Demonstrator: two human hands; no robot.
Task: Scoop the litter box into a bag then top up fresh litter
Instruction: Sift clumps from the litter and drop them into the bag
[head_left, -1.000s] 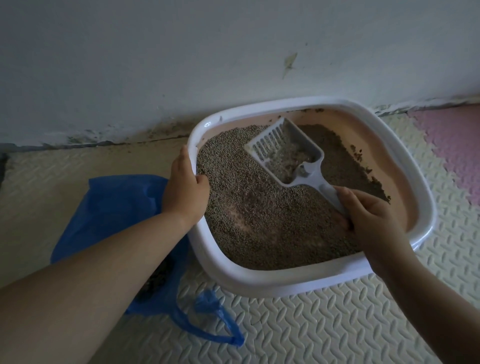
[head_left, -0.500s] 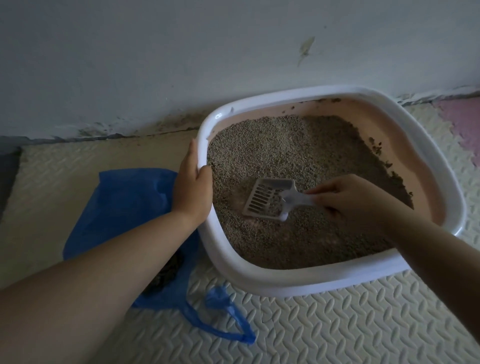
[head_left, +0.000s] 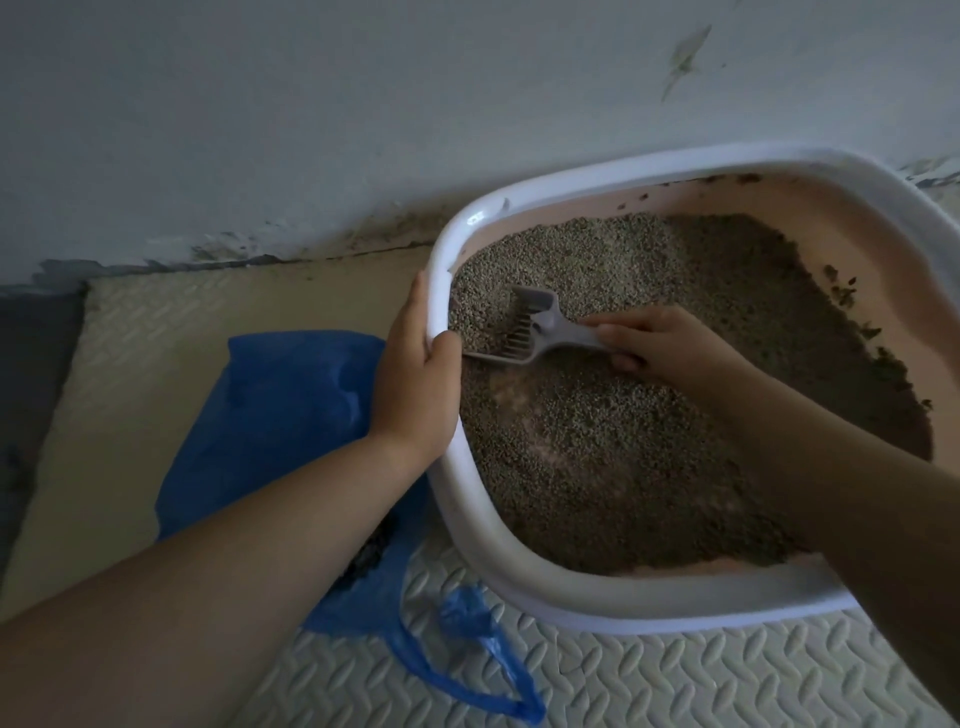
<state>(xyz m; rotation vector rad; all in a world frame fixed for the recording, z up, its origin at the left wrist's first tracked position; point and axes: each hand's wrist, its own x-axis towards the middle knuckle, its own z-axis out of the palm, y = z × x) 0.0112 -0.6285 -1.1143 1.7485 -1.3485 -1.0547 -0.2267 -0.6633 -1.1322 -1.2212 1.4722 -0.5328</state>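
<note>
At the right of the frame, the white-rimmed litter box sits on the patterned floor mat close to the wall, with grey litter spread inside. On its left rim the left hand grips, thumb hooked over the edge. Fingers of the right hand curl round the handle of the scoop, whose slotted head lies in the litter just beside that thumb. Left of the box, the blue bag lies crumpled on the mat, partly beneath the left forearm.
</note>
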